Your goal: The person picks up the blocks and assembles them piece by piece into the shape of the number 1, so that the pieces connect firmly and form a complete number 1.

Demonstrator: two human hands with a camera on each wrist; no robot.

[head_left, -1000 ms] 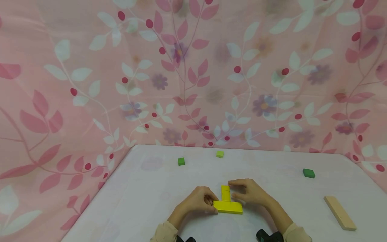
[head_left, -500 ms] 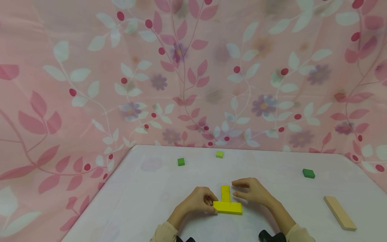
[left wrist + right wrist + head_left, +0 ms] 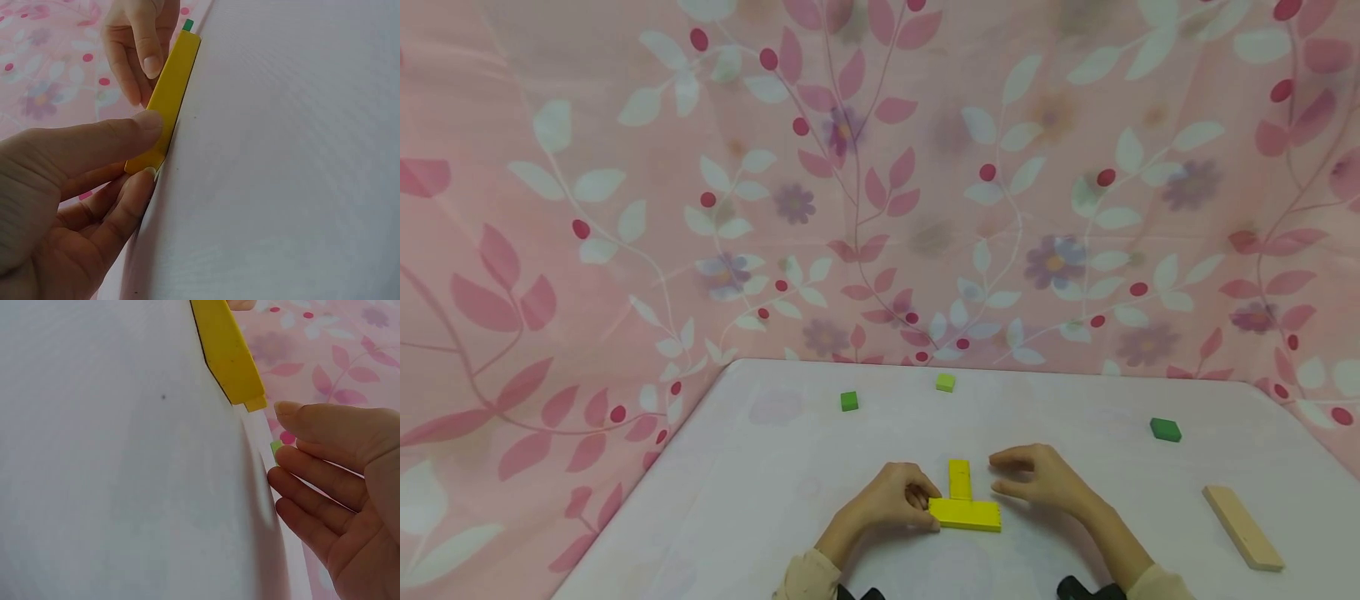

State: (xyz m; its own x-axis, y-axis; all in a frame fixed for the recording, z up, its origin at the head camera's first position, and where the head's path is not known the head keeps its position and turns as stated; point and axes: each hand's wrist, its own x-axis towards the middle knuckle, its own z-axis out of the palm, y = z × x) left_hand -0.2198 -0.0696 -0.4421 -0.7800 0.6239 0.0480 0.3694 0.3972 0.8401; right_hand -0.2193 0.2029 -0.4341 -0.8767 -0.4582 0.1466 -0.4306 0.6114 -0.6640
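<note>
A long yellow block (image 3: 965,515) lies crosswise on the white table. Directly behind its middle, a shorter yellow block (image 3: 959,479) points away, so the pair forms an upside-down T. My left hand (image 3: 895,497) pinches the left end of the long block; in the left wrist view its thumb lies on the near face of that yellow block (image 3: 178,69). To the right of both blocks, my right hand (image 3: 1037,479) holds nothing. The right wrist view has its fingers apart and loosely bent, clear of the end of the yellow block (image 3: 228,356).
Toward the table's (image 3: 760,517) back edge sit a green block (image 3: 849,402) and a lime green block (image 3: 945,382). Farther right are a dark green block (image 3: 1166,430) and a plain wooden plank (image 3: 1243,529). A pink floral curtain (image 3: 880,208) hangs behind the table.
My right hand has drawn away to the right from the shorter yellow block, widening the gap. My left hand and both yellow blocks have stayed in place.
</note>
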